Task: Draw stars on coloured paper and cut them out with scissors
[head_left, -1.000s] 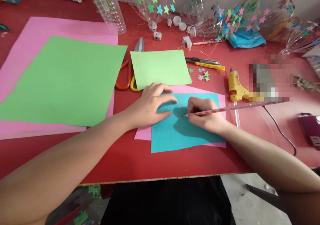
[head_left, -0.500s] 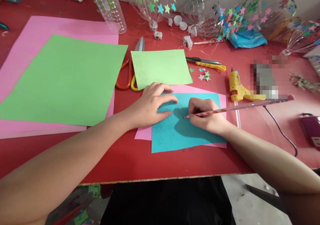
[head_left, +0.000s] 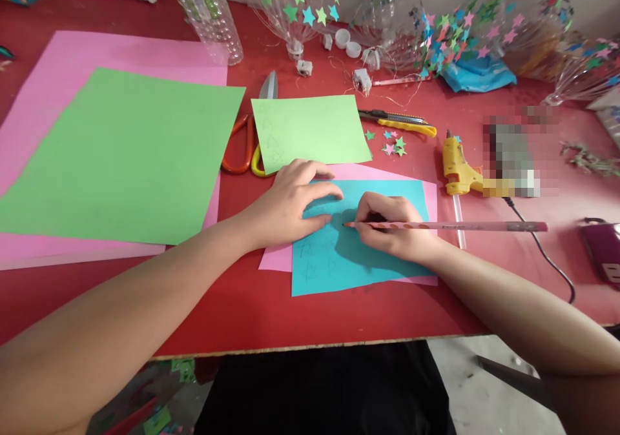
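Observation:
My right hand is closed around a pink pencil, whose tip meets or hovers just over a blue sheet of paper. Faint pencilled stars show on the sheet's left part. My left hand lies with fingers spread on the blue sheet's left side, holding nothing. Beneath the blue sheet is a pink sheet, its edges sticking out. Just beyond my left hand, a light green sheet with pencilled stars covers part of a pair of scissors.
Large green paper lies over pink paper at left. A yellow-handled cutter, small paper stars and a yellow glue gun lie to the right. Star-decorated clear plastic pieces and a clear bottle stand behind.
My right hand has shifted slightly left across the blue sheet, and the pencil's back end has swung down to lie nearly level. My left hand has stayed in place.

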Demonstrator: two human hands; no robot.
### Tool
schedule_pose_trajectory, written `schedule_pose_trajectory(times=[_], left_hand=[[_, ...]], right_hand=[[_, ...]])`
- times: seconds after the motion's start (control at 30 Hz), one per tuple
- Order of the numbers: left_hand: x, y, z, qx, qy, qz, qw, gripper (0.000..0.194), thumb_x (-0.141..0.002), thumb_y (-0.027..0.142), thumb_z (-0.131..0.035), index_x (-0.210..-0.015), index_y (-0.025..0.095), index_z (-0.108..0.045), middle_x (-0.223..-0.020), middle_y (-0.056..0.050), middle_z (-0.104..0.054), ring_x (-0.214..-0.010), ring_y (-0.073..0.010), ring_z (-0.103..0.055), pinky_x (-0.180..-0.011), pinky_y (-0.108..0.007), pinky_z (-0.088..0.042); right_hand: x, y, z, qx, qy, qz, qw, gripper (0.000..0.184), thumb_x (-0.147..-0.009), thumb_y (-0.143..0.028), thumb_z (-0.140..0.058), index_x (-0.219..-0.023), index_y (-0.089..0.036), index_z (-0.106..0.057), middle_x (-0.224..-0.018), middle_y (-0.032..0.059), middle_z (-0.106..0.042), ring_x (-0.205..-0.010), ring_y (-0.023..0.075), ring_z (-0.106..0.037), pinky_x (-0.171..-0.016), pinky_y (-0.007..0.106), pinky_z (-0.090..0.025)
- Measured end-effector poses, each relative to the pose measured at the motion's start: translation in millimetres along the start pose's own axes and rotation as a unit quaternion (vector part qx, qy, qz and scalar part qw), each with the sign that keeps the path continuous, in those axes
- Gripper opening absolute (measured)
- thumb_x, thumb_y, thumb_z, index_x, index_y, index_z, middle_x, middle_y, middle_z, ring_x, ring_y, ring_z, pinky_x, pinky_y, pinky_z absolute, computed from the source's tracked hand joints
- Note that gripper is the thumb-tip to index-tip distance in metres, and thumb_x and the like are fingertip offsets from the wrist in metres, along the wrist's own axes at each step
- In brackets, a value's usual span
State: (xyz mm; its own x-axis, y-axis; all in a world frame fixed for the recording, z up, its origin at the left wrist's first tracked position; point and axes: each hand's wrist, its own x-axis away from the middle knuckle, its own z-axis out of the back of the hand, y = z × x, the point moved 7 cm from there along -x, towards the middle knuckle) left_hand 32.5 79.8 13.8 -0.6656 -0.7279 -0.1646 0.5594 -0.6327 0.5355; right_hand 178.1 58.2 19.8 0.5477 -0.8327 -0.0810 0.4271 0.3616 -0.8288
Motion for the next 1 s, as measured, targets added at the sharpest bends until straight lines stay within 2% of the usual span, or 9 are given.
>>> schedule_pose_trajectory(times=[0.23, 0.43, 1.0], left_hand=[[-0.2, 0.4, 0.0, 0.000, 0.002, -0.001, 1.000, 0.025, -0.086, 0.027, -0.065, -0.111, 0.027, -0.065, -0.127, -0.007, -0.053, -0.124, -0.0288, -0.045, -0.108, -0.049, -0.036], [-0.2, 0.4, 0.0, -0.001, 0.003, -0.004, 1.000, 0.025, -0.086, 0.027, -0.066, -0.112, 0.024, -0.066, -0.128, -0.009, -0.053, -0.124, -0.0295, -0.046, -0.107, -0.049, -0.037], [0.0, -0.1, -0.1, -0.004, 0.001, -0.005, 1.000, 0.026, -0.086, 0.026, -0.066, -0.112, 0.022, -0.067, -0.127, -0.010, -0.053, -0.123, -0.0299, -0.046, -0.108, -0.050, -0.037]], right_hand=[[-0.1, -5.5, -1.6, 0.003, -0.011, 0.017, 1.000, 0.010, -0.082, -0.014, -0.055, -0.077, -0.021, -0.049, -0.068, -0.0029, -0.055, -0.059, 0.0095, -0.047, -0.055, 0.022, -0.035], [-0.1, -7.3, -1.4, 0.003, -0.010, 0.024, 1.000, 0.011, -0.082, -0.013, -0.055, -0.076, -0.020, -0.049, -0.066, -0.0037, -0.054, -0.058, 0.0087, -0.047, -0.054, 0.021, -0.035], [1.2, -0.7, 8.1, 0.023, 0.062, -0.024, 0.998, 0.014, -0.073, -0.011, -0.052, -0.067, -0.021, -0.044, -0.057, -0.0053, -0.045, -0.051, 0.0080, -0.038, -0.047, 0.021, -0.031]])
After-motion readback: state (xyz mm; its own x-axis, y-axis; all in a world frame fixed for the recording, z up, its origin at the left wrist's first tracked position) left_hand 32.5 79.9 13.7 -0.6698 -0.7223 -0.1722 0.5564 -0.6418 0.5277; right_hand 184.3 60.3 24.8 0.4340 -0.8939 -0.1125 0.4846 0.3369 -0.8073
